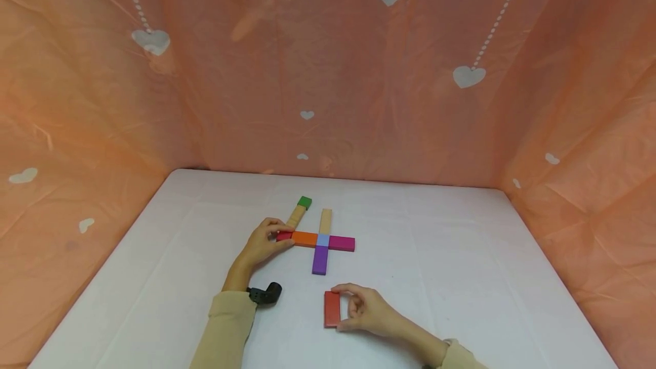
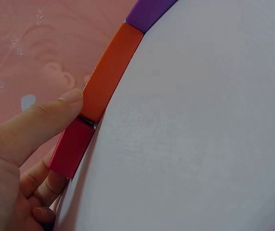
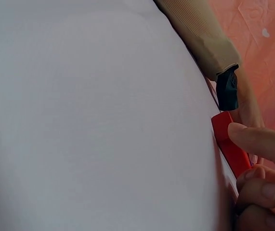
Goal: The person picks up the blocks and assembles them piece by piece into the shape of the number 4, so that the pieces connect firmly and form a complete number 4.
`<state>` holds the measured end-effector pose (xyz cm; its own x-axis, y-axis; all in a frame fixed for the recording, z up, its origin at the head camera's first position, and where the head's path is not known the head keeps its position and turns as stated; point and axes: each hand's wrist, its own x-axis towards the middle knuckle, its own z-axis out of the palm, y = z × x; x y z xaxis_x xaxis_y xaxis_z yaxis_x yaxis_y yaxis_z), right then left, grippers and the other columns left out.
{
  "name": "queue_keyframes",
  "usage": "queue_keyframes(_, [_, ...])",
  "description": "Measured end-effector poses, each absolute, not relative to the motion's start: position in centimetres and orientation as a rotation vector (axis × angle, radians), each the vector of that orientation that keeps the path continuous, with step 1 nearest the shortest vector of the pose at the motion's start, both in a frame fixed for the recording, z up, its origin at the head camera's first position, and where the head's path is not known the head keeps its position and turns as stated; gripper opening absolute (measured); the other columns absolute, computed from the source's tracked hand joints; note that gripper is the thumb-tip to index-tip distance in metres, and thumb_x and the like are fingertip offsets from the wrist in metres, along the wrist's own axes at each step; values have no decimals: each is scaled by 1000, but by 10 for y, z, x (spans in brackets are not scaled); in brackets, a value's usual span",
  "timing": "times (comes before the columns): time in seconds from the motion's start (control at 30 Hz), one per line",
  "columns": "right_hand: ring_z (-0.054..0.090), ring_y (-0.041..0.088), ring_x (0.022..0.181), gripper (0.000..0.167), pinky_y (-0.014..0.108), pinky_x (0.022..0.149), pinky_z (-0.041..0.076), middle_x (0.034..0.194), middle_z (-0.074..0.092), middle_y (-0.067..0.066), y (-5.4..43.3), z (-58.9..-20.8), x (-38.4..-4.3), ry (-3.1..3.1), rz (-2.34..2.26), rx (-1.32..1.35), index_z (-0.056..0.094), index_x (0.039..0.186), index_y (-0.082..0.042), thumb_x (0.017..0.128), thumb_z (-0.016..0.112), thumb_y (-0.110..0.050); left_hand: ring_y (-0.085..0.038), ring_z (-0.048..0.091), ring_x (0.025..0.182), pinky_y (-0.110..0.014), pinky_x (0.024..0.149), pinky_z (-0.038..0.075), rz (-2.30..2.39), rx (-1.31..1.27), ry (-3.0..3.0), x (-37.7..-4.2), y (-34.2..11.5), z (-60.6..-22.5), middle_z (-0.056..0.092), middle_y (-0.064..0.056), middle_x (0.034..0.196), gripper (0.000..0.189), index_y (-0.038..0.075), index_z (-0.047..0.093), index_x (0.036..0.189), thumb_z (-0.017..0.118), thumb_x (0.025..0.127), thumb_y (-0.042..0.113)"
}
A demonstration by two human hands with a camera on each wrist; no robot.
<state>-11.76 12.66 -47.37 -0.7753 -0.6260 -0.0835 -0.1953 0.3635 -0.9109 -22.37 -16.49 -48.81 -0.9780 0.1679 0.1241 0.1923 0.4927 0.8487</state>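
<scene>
My left hand [image 1: 262, 242] is at the left end of a flat arrangement of wooden blocks. Its fingers curl behind a small crimson block [image 2: 72, 147], and the thumb lies by the joint with the orange block [image 2: 113, 72]. From the orange block the row runs to a light blue block [image 1: 323, 240] and a magenta block [image 1: 341, 244]. A purple block [image 1: 320, 260] extends toward me from the blue one. Nearer to me, my right hand [image 1: 370, 311] pinches a red rectangular block [image 1: 332, 309] by its two short ends, thumb on the near end.
A plain wood block [image 1: 326, 221] extends away from the blue one. Another wood strip [image 1: 296, 216] slants back from the crimson block to a green block [image 1: 304, 203]. White cloth [image 1: 435, 255] covers the table; a pink curtain [image 1: 338, 73] with hearts surrounds its back and sides.
</scene>
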Motion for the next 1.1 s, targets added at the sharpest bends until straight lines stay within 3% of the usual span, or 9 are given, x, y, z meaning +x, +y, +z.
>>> queue_keyframes(0.5, [40,-4,56,57,14,62,39,60,48,12,118,-471,-116,2223,-1411,-697,56,129,-5,78,79,-13,-31,53,112,-41,99,46,-1513,-338,-2694,-225,-166,-491,56,-17,117,32,5,72,109,78,79,17])
queue_keyframes(0.73, [40,-6,55,56,13,60,39,59,48,15,113,-474,-117,2243,-1414,-713,57,127,-4,77,79,-12,-27,54,102,-38,91,49,-1517,-438,-2563,-221,-167,-491,57,-13,107,35,9,74,103,79,77,32])
queue_keyframes(0.9, [40,-7,55,56,14,62,40,59,49,17,111,-475,-116,2263,-1419,-701,57,127,-2,77,80,-12,-31,53,111,-47,101,46,-1554,-365,-2646,-224,-166,-491,56,-16,114,33,6,73,107,78,79,21])
queue_keyframes(1.1, [40,-7,54,58,13,60,40,60,50,19,110,-476,-113,2273,-1429,-669,57,129,-2,76,80,-13,-31,53,114,-45,102,45,-1510,-317,-2709,-225,-165,-490,56,-17,118,31,4,72,109,77,80,15])
